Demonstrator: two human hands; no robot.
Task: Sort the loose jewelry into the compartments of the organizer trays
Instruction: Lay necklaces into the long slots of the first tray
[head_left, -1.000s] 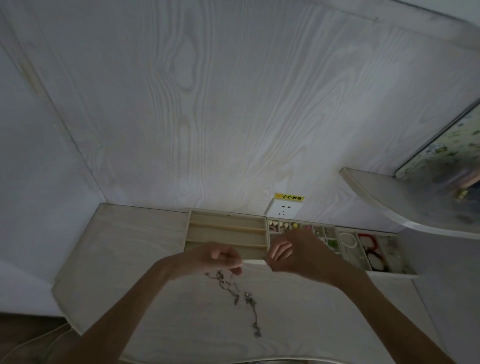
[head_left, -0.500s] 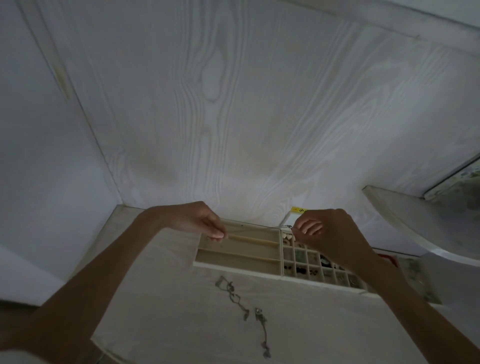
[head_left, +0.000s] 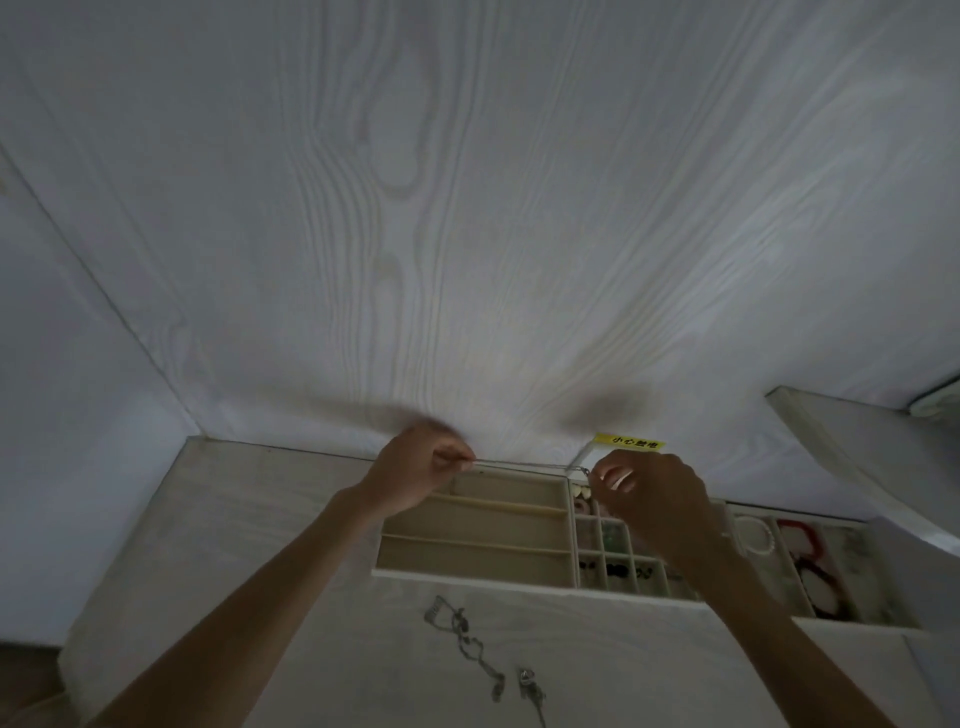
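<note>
Pale woodgrain wall (head_left: 467, 234), left hand (head_left: 415, 470) and right hand (head_left: 652, 499) pinching taut thin chain (head_left: 524, 464), beige slotted tray (head_left: 472, 535)

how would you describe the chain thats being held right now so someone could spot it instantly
Start at the beige organizer tray against the wood-grain wall, the one with long slots. Above its far edge, the thin chain is stretched taut between the left hand and the right hand. Unlike the tangled chains lying loose on the tabletop nearer the camera, it is lifted and pulled into a straight line.
</note>
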